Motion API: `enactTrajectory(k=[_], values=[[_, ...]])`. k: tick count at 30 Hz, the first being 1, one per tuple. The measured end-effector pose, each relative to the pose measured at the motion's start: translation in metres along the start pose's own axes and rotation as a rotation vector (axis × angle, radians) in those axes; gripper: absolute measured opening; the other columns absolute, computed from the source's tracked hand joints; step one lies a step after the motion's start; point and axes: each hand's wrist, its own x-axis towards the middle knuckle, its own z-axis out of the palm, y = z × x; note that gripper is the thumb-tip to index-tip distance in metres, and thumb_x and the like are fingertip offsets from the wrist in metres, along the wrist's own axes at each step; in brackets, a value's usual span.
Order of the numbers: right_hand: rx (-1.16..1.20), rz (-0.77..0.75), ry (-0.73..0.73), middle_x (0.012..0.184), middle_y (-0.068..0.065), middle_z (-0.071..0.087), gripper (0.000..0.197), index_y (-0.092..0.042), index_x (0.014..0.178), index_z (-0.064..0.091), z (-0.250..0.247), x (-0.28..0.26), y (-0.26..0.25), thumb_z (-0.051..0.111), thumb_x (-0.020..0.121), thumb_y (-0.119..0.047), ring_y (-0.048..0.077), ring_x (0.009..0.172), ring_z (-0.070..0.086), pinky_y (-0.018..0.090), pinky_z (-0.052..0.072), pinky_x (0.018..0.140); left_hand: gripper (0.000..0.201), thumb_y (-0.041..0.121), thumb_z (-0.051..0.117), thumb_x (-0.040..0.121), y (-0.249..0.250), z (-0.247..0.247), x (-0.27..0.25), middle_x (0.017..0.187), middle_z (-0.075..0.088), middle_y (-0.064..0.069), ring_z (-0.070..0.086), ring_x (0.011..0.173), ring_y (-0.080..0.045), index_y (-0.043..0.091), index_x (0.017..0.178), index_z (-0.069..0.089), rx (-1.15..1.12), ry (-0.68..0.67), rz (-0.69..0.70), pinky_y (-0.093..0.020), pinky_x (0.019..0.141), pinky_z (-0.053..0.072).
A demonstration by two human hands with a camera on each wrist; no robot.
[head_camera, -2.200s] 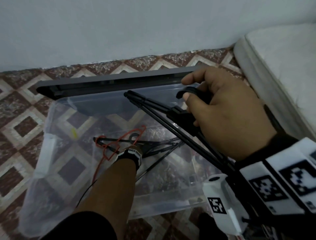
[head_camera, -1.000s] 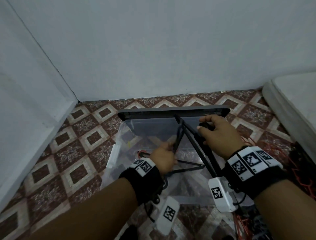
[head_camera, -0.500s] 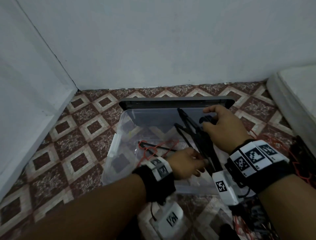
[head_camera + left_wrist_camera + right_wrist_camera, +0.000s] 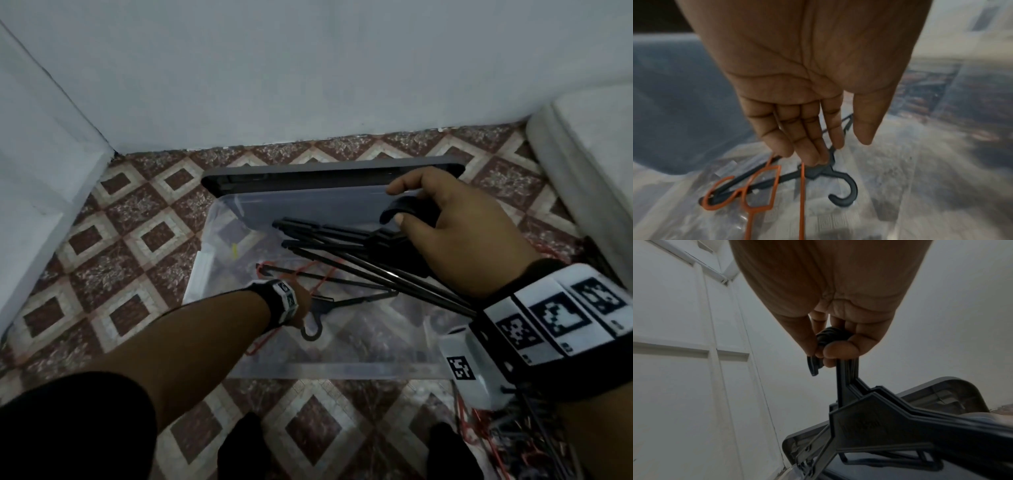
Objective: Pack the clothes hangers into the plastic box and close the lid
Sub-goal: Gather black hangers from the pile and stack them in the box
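Black hangers (image 4: 346, 240), stacked, slim, hooked.

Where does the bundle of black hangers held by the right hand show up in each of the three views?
Head: bundle of black hangers, centre-right, over the plastic box, gripped by the right hand.
Left wrist: not in it.
Right wrist: lower centre-right, hooks in the fingers.
Shared landmark: grey lid.
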Motion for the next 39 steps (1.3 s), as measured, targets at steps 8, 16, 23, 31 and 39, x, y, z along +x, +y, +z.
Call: enactTrajectory(k=[8,16,23,31,39], values=[[0.030,0.045,0.038,0.080,-0.014,0.066,0.021,-0.042,0.107,0.055,0.000,0.009,0.016,0.061,0.090,-0.032,0.000,0.060,0.063,0.018,0.050,0.055,0.069,0.034,0.065,0.092,0.033,0.042,0.098,0.139,0.053,-0.012,0.058,0.113,-0.029,0.013,0.150,0.033,-0.030,-0.083,-0.044,-0.036,0.085,0.049],[0.067,0.110,0.095,0.079,-0.007,0.067,0.021,-0.044,0.104,0.057,-0.003,0.016,0.023,0.063,0.086,-0.037,0.016,0.060,0.067,0.044,0.057,0.065,0.032,0.014,0.041,0.102,0.047,0.045,0.113,0.128,0.059,-0.017,0.057,0.116,-0.033,0.003,0.126,0.059,0.084,0.005,0.035,-0.036,0.089,0.046],[0.035,0.131,0.121,0.075,-0.008,0.067,0.019,-0.040,0.104,0.058,-0.006,0.011,0.013,0.064,0.088,-0.031,0.011,0.054,0.064,0.037,0.055,0.060,0.031,0.017,0.044,0.094,0.045,0.023,0.089,0.112,0.061,-0.008,0.057,0.087,-0.026,0.017,0.121,0.059,0.209,0.084,0.018,-0.041,0.078,0.040],[0.060,0.128,0.094,0.076,-0.007,0.067,0.020,-0.042,0.105,0.058,-0.017,0.000,0.025,0.062,0.087,-0.034,0.008,0.057,0.065,0.036,0.055,0.060,0.041,0.020,0.034,0.105,0.036,0.059,0.106,0.134,0.055,-0.013,0.055,0.117,-0.031,0.012,0.146,0.039,0.162,0.121,0.050,-0.028,0.092,0.041],[0.095,0.119,0.089,0.086,-0.012,0.066,0.027,-0.040,0.109,0.060,-0.018,0.011,0.029,0.065,0.087,-0.025,0.003,0.066,0.065,0.027,0.056,0.063,0.031,0.014,0.041,0.099,0.052,0.041,0.097,0.119,0.065,-0.014,0.052,0.117,-0.035,0.005,0.120,0.063,0.365,0.141,0.086,-0.051,0.115,0.022]])
